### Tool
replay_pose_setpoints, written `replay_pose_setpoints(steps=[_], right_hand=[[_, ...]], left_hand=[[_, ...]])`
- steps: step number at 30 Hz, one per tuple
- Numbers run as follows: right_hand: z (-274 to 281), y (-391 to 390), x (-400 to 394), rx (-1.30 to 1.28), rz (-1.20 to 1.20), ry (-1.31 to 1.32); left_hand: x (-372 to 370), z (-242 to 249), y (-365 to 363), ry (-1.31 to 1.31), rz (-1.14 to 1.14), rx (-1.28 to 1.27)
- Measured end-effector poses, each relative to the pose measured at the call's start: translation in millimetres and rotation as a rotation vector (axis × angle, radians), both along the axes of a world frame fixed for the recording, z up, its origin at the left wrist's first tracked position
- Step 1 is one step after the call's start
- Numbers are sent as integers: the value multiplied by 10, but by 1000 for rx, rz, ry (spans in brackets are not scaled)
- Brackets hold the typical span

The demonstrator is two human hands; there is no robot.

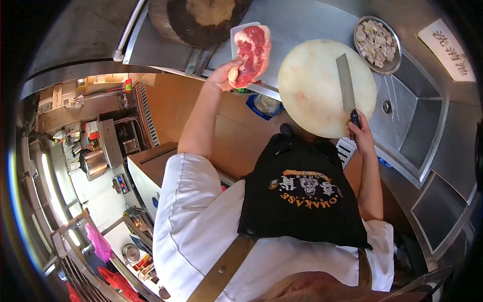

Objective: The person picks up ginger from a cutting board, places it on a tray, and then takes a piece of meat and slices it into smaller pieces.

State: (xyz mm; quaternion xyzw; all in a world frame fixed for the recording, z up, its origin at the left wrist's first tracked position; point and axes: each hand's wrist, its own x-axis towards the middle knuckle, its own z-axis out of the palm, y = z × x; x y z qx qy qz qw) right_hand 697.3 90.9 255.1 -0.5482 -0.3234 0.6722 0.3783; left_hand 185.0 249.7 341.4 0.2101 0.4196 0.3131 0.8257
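Observation:
My left hand (226,74) grips the lower end of a slab of raw red meat (253,53) with a pale fatty edge. The slab hangs over a white tray (235,34) at the counter's front edge. With my right hand (362,135) I hold the black handle of a cleaver (345,83), its fingers wrapped round it. The broad blade lies over the right part of a round, pale cutting board (314,90), pointing away from me. Whether the blade touches the board I cannot tell. Faint reddish stains mark the board's surface.
A metal bowl (401,56) of cut pale meat stands at the back right, beside a steel sink (410,108). A dark round wooden block (168,25) sits at the back left. Below the counter is a blue container (257,109). Shelves and pots are on the left.

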Motion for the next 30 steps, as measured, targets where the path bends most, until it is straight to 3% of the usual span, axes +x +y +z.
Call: replay_pose_setpoints(steps=[2, 5, 8, 11, 14, 17, 19, 20, 23, 29, 30], right_hand=[[5, 122, 134, 6, 73, -28], [-85, 204, 222, 518, 80, -601], [231, 265, 241, 483, 266, -1083], [0, 377, 375, 516, 355, -1158], [118, 454, 373, 411, 409, -1182], [-71, 430, 470, 755, 232, -978], [30, 362, 466, 304, 137, -481], [105, 314, 474, 77, 88, -233], [355, 287, 424, -2, -7, 33], [507, 422, 437, 199, 267, -171], [596, 460, 371, 156, 266, -174]], left_hand=[[334, -264, -107, -135, -12, -55], [917, -518, -295, -309, -24, -119], [1410, -593, -469, -299, 8, -182], [1616, -717, -474, -183, -73, -230], [1674, -589, -482, 262, -140, -116], [1771, -415, -689, 632, -93, 281], [1732, -727, -929, 905, -100, 662], [1744, -895, -999, 876, 0, 707], [1688, -1130, -1049, 719, 311, 435], [1665, -905, -808, 364, 473, -58], [1621, -1082, -817, 275, 444, -11]])
